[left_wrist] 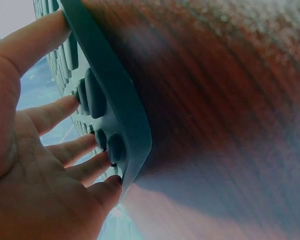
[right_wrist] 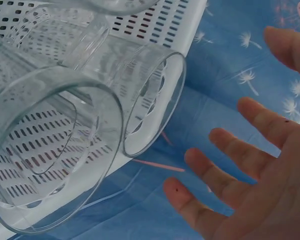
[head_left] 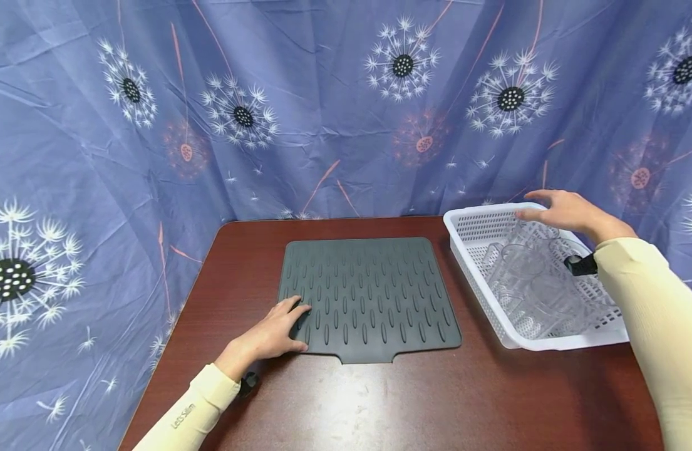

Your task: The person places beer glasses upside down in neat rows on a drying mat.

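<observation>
A dark grey ridged drying mat (head_left: 368, 294) lies on the brown table. My left hand (head_left: 275, 329) rests on its near left corner, fingers spread; in the left wrist view the fingertips (left_wrist: 67, 102) touch the ridged top. Over the far right part of a white plastic basket (head_left: 475, 288) hovers my right hand (head_left: 565, 210), holding nothing. Several clear glass mugs (head_left: 526, 260) lie in the basket. In the right wrist view the spread fingers (right_wrist: 215, 175) are apart from the nearest glass mug (right_wrist: 155, 105), whose rim faces them.
The brown wooden table (head_left: 346, 401) carries both mat and basket, the basket at the right. Behind the table hangs a blue curtain (head_left: 323, 113) with dandelion prints, which also runs down the left side. A tab sticks out from the mat's near edge.
</observation>
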A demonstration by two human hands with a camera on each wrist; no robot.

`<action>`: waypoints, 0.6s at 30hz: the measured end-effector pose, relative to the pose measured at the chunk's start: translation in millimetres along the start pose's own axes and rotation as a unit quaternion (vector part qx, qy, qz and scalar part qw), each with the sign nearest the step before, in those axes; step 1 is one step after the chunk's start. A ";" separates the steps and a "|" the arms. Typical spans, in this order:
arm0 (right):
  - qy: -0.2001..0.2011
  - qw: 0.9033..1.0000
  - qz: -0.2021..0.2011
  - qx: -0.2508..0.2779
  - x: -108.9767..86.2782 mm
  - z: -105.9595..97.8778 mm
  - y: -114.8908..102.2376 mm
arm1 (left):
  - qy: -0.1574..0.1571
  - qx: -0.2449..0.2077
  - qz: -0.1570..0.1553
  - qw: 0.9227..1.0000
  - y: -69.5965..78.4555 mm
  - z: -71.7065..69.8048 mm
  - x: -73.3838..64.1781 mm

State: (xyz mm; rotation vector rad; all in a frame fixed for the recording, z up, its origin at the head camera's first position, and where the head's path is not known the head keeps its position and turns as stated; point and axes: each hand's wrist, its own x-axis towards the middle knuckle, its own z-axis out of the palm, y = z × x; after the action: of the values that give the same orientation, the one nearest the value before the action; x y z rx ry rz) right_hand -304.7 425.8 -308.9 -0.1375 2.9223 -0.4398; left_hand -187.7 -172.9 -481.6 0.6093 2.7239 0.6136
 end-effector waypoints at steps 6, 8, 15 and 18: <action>-0.027 0.999 0.010 -0.017 4.2 2.7 13.9 | -0.008 -0.007 -0.001 1.000 1.0 1.1 1.5; -0.031 0.999 0.005 -0.026 6.3 4.2 16.5 | -0.006 -0.008 -0.002 1.000 1.5 0.8 1.5; -0.051 0.998 0.003 -0.037 14.8 11.5 21.7 | -0.001 -0.002 -0.004 1.000 2.6 -1.1 -0.7; -0.065 0.998 0.004 -0.026 17.1 14.4 23.0 | 0.000 -0.001 -0.004 1.000 2.8 -1.7 -1.8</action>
State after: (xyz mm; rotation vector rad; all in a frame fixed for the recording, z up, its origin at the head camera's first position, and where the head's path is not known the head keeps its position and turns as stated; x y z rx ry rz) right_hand -320.1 441.6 -332.2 -0.1542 2.8057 -0.3403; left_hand -185.7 -172.1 -478.5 0.5962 2.7234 0.6150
